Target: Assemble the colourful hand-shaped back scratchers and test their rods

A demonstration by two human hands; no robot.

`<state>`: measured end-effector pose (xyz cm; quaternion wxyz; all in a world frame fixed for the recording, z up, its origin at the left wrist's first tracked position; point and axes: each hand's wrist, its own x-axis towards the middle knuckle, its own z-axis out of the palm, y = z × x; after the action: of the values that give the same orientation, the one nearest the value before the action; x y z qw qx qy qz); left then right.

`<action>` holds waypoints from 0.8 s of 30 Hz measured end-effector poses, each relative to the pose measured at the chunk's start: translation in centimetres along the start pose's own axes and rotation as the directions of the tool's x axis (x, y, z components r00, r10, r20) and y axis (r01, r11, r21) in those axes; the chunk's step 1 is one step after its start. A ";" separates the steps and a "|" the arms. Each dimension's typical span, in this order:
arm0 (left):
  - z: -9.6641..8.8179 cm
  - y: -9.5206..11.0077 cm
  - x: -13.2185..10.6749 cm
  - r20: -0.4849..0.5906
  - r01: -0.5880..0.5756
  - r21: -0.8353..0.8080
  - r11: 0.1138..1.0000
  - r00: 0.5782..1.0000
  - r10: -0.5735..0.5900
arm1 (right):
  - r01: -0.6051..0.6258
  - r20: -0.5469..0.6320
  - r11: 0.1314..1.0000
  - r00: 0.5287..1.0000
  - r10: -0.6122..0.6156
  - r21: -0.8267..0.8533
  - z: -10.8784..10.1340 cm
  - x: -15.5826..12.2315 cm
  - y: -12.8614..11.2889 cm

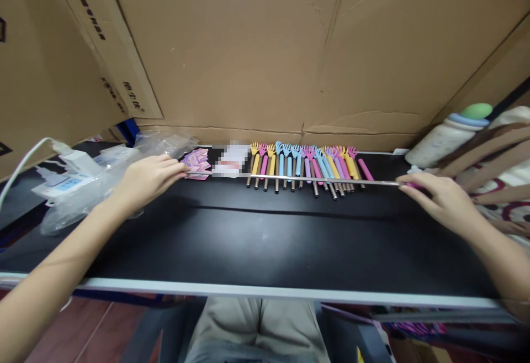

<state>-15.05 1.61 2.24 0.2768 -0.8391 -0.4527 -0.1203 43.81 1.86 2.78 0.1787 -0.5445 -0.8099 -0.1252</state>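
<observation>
A long telescopic back scratcher (323,179) is drawn out across the view, its thin metal rod level above the black table. My left hand (151,178) pinches the rod's left end; the head there is hidden by the fingers. At the other end my right hand (439,197) is closed around a pink grip, mostly covered. Behind the rod lies a row of several short back scratchers (296,159) in yellow, pink, blue and purple, with claw-shaped heads pointing away from me. Small pink printed cards (197,161) lie just beyond my left fingers.
Clear plastic bags (83,197) and a white power strip (68,183) with plugs lie on the left. A white bottle (443,139) with a green top leans at the right beside a patterned bag (509,175). Cardboard (265,48) walls the back.
</observation>
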 end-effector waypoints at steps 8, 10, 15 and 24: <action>-0.6 7.1 5.0 -0.121 -0.132 -0.063 0.989 0.985 0.124 | 0.199 -0.065 0.979 0.977 -0.202 -0.048 1.0 3.1 -11.4; -0.7 8.9 5.8 -0.148 -0.176 -0.083 0.981 0.976 0.163 | 0.236 -0.047 0.972 0.971 -0.236 -0.014 1.2 3.6 -13.3; -0.6 11.7 7.0 -0.200 -0.196 -0.087 0.977 0.964 0.176 | 0.207 0.000 0.977 0.978 -0.208 0.042 1.3 4.3 -16.6; -1.2 14.2 8.7 -0.261 -0.230 -0.113 0.967 0.946 0.194 | 0.193 0.074 0.977 0.977 -0.200 0.092 2.4 5.0 -20.1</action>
<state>1.68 0.74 2.12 0.2819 -0.8789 -0.3116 -0.2256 23.08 -0.57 2.58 0.1546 -0.4586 -0.8709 -0.0852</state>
